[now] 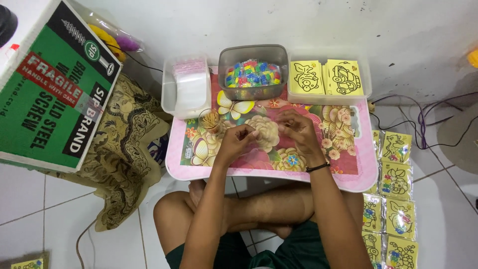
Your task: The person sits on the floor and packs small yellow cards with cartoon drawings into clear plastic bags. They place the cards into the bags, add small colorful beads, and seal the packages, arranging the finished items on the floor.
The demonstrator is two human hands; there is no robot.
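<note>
Left hand, right hand — both pinched over tray, contents too small to tell; bead tub, card box behind — within reach.

both forearms reached forward, left hand and right hand close together, fingers curled and pinched inward, legs crossed underneath.

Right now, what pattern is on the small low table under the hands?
Pink-rimmed low table with a floral and butterfly print, clearest in the head view.
</note>
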